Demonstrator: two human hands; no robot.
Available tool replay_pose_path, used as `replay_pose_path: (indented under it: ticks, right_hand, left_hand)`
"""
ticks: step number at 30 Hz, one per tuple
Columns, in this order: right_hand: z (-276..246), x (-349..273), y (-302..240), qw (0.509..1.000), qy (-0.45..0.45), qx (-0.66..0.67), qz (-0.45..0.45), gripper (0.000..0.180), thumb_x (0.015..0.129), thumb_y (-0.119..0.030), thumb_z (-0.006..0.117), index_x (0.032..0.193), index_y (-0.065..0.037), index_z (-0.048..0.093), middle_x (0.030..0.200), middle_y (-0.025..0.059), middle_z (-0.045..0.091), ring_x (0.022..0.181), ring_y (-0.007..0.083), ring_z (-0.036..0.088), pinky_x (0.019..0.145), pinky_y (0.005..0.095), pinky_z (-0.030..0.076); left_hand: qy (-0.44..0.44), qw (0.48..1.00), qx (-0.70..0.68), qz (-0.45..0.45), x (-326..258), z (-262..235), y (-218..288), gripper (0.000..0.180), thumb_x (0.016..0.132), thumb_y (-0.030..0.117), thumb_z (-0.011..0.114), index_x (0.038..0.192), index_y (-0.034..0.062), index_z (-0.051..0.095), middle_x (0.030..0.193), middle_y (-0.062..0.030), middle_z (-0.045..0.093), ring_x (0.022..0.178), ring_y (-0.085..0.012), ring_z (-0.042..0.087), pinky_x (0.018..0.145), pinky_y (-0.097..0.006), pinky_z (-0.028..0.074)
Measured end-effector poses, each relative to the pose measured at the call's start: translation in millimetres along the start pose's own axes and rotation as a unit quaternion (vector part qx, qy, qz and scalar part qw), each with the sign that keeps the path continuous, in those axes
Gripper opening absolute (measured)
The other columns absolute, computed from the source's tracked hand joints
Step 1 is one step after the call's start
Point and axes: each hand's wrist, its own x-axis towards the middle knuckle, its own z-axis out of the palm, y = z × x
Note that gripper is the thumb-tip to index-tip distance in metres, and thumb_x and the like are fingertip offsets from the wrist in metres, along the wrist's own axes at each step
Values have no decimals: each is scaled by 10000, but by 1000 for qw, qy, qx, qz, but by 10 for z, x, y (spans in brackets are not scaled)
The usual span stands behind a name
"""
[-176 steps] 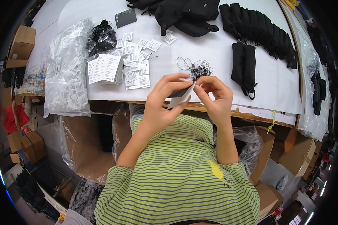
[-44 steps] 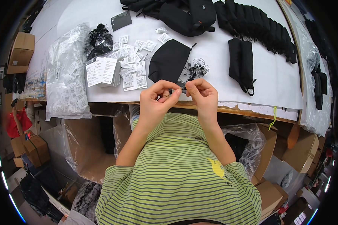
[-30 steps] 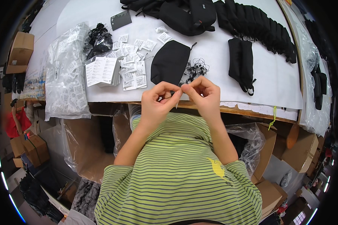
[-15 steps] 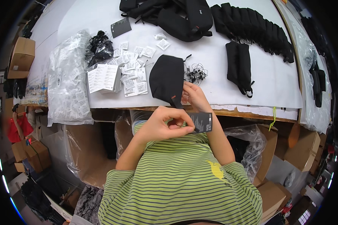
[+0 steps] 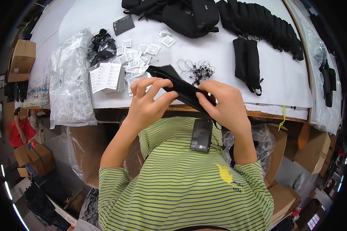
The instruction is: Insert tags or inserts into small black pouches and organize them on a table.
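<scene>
Between my hands, just above the table's front edge, is a black fabric pouch (image 5: 183, 91), tilted so that its long edge runs from upper left to lower right. My left hand (image 5: 145, 103) has its fingers curled on the pouch's left part, with the thumb near the upper edge. With thumb and fingers, my right hand (image 5: 225, 103) pinches the pouch's right end. A dark hang tag (image 5: 201, 135) dangles below that end, in front of my striped shirt. Just beyond the pouch lies a tangle of black tag strings (image 5: 200, 72).
Left of the pouch are small white packets (image 5: 134, 63), a stack of printed cards (image 5: 108, 77) and a clear plastic bag (image 5: 71, 81). Black bags (image 5: 191, 19), a row of black pouches (image 5: 262, 25) and one separate black pouch (image 5: 246, 63) lie farther off. Cardboard boxes stand below the table.
Both hands have taken hold of the pouch and lifted it off the table, turning it edge-up. My left hand has let go of the hang tag, which now hangs down.
</scene>
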Motion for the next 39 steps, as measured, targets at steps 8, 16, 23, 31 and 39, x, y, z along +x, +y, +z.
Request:
replay_pose_path:
  ticks: [8, 16, 23, 31, 39]
  right_hand:
    - [-29, -34, -65, 998, 55, -31, -10, 89, 788, -139, 632, 805, -68, 583, 673, 44, 536, 569, 225, 552, 504, 329, 420]
    - [9, -61, -165, 997, 58, -24, -34, 85, 777, -127, 641, 776, -62, 586, 665, 46, 539, 555, 218, 551, 500, 327, 432]
    - [71, -154, 215, 941, 62, 331, 40, 522, 754, -267, 731, 1205, -72, 555, 1078, 98, 617, 994, 199, 587, 807, 318, 467]
    - [555, -590, 286, 911, -130, 316, 230, 573, 810, -338, 702, 1240, -8, 514, 1008, 113, 613, 913, 164, 576, 845, 299, 455]
    - [-6, -576, 512, 795, -89, 550, 240, 442, 881, -154, 623, 1276, 6, 504, 836, 76, 669, 688, 45, 575, 672, 186, 445]
  left_hand:
    - [-19, 995, -99, 14, -13, 34, 2, 280, 546, 43, 705, 817, 78, 645, 889, -19, 634, 816, -219, 561, 779, -348, 411]
    - [-12, 996, -77, 53, -80, 48, 10, 296, 557, 24, 684, 849, 65, 657, 828, -23, 616, 807, -200, 576, 745, -340, 457]
    - [12, 994, -105, -15, -86, -70, -33, 293, 558, -21, 687, 840, 37, 635, 819, -65, 631, 717, -231, 597, 648, -334, 468]
    - [-26, 955, -209, -211, -251, -23, 105, 180, 722, 11, 705, 860, -17, 592, 1044, -150, 662, 774, -279, 658, 696, -320, 513]
    - [-185, 860, -210, -426, -316, -285, -105, 230, 781, 114, 683, 917, -41, 581, 976, -162, 672, 825, -238, 660, 732, -290, 489]
